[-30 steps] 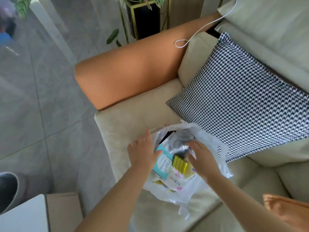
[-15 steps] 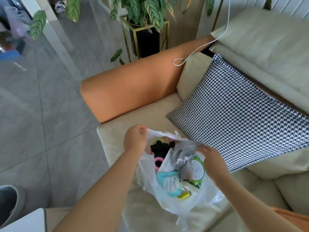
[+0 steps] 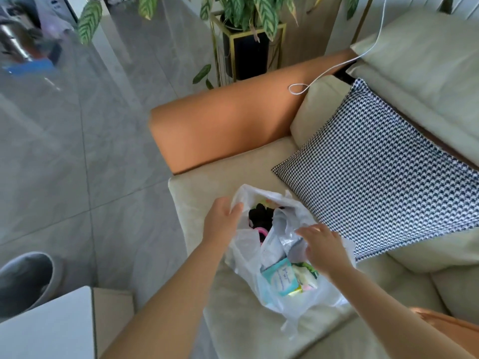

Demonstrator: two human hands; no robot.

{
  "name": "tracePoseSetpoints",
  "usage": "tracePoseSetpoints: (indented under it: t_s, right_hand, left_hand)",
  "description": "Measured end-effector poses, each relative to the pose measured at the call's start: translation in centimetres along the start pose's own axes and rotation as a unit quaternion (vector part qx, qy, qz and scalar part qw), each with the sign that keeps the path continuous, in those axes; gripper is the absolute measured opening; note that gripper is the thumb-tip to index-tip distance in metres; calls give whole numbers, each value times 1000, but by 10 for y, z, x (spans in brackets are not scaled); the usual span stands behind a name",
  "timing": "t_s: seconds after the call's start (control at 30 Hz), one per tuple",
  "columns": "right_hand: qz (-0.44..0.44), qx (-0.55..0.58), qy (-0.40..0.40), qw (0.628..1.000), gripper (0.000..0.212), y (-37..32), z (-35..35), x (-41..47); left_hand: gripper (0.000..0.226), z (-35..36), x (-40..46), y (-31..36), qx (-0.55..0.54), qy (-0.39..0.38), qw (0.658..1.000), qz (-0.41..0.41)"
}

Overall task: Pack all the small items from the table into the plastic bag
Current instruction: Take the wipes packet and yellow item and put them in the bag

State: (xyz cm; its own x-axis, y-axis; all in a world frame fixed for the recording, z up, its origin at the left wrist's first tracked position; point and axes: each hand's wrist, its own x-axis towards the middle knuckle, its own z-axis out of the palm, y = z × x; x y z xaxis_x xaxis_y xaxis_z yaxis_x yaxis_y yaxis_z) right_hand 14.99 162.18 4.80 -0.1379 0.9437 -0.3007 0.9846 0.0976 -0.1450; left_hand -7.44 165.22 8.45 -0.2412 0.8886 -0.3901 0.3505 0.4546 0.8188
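Plastic bag [image 3: 293,299]: a thin white bag is seen lower centre of the head view, resting on the cream sofa seat [image 3: 207,193], its mouth pulled open upward.
Contents: a teal packet [image 3: 278,277] lies near the lower edge of the opening, with yellow and pink bits just beside it; something black [image 3: 260,216] sits deeper toward the top of the opening; a pink ring [image 3: 261,231] shows between them. Finer detail cannot be told.
Left hand [image 3: 220,224]: the left rim of the bag is pinched between curled fingers and thumb, left of centre.
Right hand [image 3: 322,248]: fingers are spread and fairly straight, laid over crumpled plastic at the right side of the mouth; whether any film is actually gripped cannot be told.
Hands together: they are held apart, one at each side of the opening.
Surroundings: a houndstooth cushion [image 3: 375,177] lies right of the bag; an orange armrest [image 3: 228,133] is above it; a potted plant [image 3: 246,29] stands at the top; a white cable [image 3: 337,66] trails across the upper right. A white tabletop [image 3: 46,327] corner shows lower left, with no small items seen on the visible part.
Step in hand: judged to be late, with the goods already bagged and the mouth being arranged.
Next move: probably the two sides should be gathered toward each other, gently, since thin film tears and a tilted bag could spill.
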Motion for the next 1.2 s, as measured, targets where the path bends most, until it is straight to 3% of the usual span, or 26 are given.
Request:
tracePoseSetpoints:
  t_s: [0.1,0.23,0.37,0.53,0.8,0.87,0.97,1.2]
  right_hand:
    - [11,36,27,999,43,-26,2,-13]
    - [-18,97,41,994,18,-63,19,-45]
    - [-54,107,-12,993,28,-115,45,-66]
    - [-98,51,-49,993,24,-197,69,-74]
    - [-193,52,-104,974,42,-367,116,-108]
    - [-229,48,-128,964,44,-411,132,-122]
    - [-288,14,-165,943,28,-474,156,-140]
    - [-416,-31,-224,881,31,-599,206,-186]
  left_hand:
    - [33,-17,-20,-18,-27,7,999,-40]
    - [41,-45,-47,-69,98,-13,992,-76]
    - [32,-79,-80,-126,195,-44,974,-111]
    - [29,-129,-117,-188,195,-49,968,-151]
    - [36,-231,-177,-292,204,-17,957,-204]
    - [39,-257,-193,-318,190,1,954,-234]
    - [40,-295,-217,-358,165,26,947,-275]
    - [46,-367,-278,-443,111,109,916,-369]
